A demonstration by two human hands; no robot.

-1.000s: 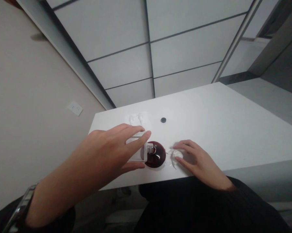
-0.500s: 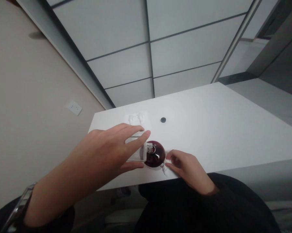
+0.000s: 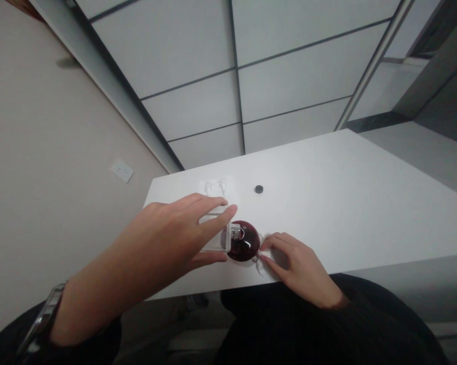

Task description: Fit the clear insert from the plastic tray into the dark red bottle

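A round dark red glass bottle (image 3: 245, 244) lies on its side near the front edge of the white table (image 3: 346, 197). Its clear square cap (image 3: 217, 238) points left. My left hand (image 3: 175, 235) wraps around that cap, thumb below and fingers above. My right hand (image 3: 294, 261) sits just right of the bottle, fingers curled around a small crumpled white wad (image 3: 261, 249) that touches the bottle's side.
A white moulded packing insert (image 3: 216, 188) lies behind the bottle, near the table's far left corner. A small black round disc (image 3: 258, 189) rests to its right. A wall with a socket plate (image 3: 122, 170) stands to the left.
My right hand moved left with the white wad, from a short way right of the bottle to right against it. My left hand has stayed on the cap.
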